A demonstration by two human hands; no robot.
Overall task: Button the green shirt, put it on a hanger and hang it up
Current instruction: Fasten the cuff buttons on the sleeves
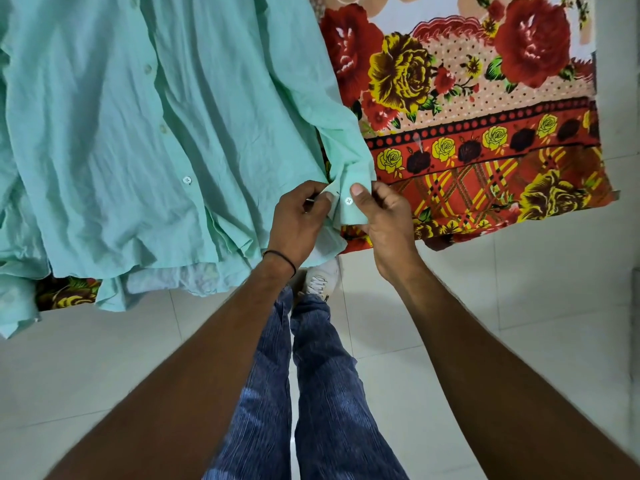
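**Head view: both hands pinch the shirt cuff**

The left hand [299, 220] has its fingers curled and pinches the loose flap of the cuff [353, 211] between thumb and fingertips. The right hand [388, 220] grips the other side of the same cuff, thumb pressed flat on the cloth and fingers curled beneath. A white button [348, 201] sits on the cuff just left of the right thumb, in the gap between the two hands, and it is undone. A thin dark band [281, 258] circles the left wrist.

From the cuff, the sleeve [332, 116] runs up and away from the hands. Left of the left hand, the green shirt [121, 140] lies spread front-up, with a row of buttons up its middle. Its hem hangs over the edge nearest the person.

Under the shirt and beyond the right hand lies a floral sheet [485, 98] in red and yellow. Below both hands are a pale tiled floor [519, 306], blue jeans [325, 393] between the forearms, and a white shoe [322, 278] just under the wrists.
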